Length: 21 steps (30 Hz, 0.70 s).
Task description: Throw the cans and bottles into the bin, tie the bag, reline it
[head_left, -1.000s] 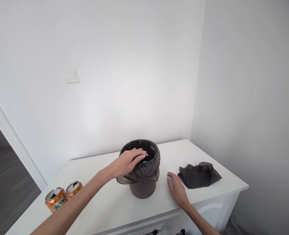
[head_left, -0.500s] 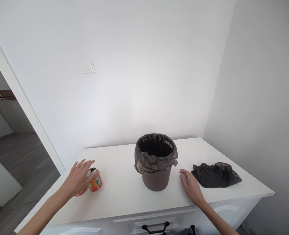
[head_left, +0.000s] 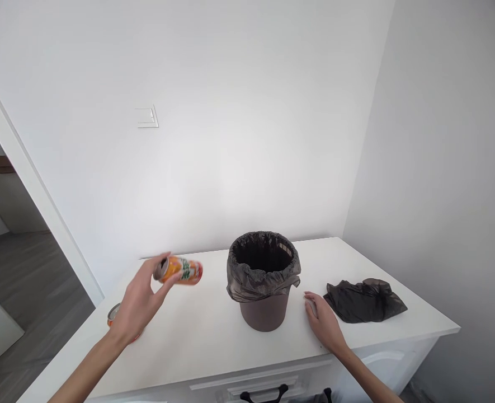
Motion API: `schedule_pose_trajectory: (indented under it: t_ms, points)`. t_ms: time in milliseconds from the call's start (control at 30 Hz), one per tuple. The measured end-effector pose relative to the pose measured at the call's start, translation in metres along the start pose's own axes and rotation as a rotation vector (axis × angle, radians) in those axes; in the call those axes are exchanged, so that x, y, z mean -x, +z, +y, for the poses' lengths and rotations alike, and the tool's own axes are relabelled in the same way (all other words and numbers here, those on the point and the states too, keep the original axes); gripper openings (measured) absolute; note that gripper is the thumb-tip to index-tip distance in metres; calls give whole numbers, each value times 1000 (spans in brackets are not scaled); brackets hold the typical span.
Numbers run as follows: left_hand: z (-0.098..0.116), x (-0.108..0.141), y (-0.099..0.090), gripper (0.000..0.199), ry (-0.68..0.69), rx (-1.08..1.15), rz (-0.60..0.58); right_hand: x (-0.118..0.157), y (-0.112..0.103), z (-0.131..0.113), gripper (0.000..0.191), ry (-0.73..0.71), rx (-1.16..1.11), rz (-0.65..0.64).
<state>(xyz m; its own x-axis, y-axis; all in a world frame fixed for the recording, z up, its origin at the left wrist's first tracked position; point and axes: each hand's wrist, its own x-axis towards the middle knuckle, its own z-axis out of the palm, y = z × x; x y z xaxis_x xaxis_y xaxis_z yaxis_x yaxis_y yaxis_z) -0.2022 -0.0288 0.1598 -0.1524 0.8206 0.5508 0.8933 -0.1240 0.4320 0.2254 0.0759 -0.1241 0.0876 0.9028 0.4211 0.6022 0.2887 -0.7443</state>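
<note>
My left hand point(head_left: 140, 299) grips an orange drink can point(head_left: 184, 270) and holds it above the cabinet top, tipped nearly onto its side with its top toward my palm. A second can point(head_left: 113, 312) stands behind that hand, mostly covered by it. To the right of the held can is a brown waste bin point(head_left: 264, 313), lined with a dark plastic bag point(head_left: 258, 288) folded over its rim. My right hand point(head_left: 323, 323) rests on the cabinet top to the right of the bin, loosely curved with thumb and fingers apart, holding nothing that I can see.
A crumpled black plastic bag point(head_left: 364, 302) lies on the white cabinet top point(head_left: 201, 330), beyond my right hand. Black drawer handles point(head_left: 266, 396) show on the cabinet front. The wall point(head_left: 247, 140) bounds the back, and a doorway opens at far left.
My left hand has closed on a can, lifted it off the top and tipped it sideways toward the bin. My right hand keeps its place. The view has shifted slightly.
</note>
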Motion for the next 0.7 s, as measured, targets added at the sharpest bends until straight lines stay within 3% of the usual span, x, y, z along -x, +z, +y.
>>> schedule_pose_trajectory:
  t_ms: [67, 167, 233, 300, 400, 500, 600, 700]
  points:
    - [54, -12, -6, 57, 15, 157, 86, -1, 0, 0, 39, 8, -14, 7]
    - [120, -34, 8, 52, 156, 317, 10, -2, -2, -2, 38, 17, -35, 26]
    - [146, -49, 32, 49, 258, 337, -93, -4, -4, -4, 37, 9, -49, 44]
    - [158, -62, 62, 48, 317, 305, -210, -5, -5, -7, 36, 0, -61, 59]
    - [159, -76, 102, 52, 334, 215, -370, -7, -7, -10, 34, -2, -74, 66]
    - [148, -78, 114, 56, 321, 152, -401, -9, -8, -11, 34, 10, -82, 60]
    - [124, -70, 97, 55, 268, 116, -309, -9, -9, -11, 34, 22, -86, 44]
    - [78, -59, 65, 53, 164, 24, -202, -7, -9, -9, 35, 31, -86, 27]
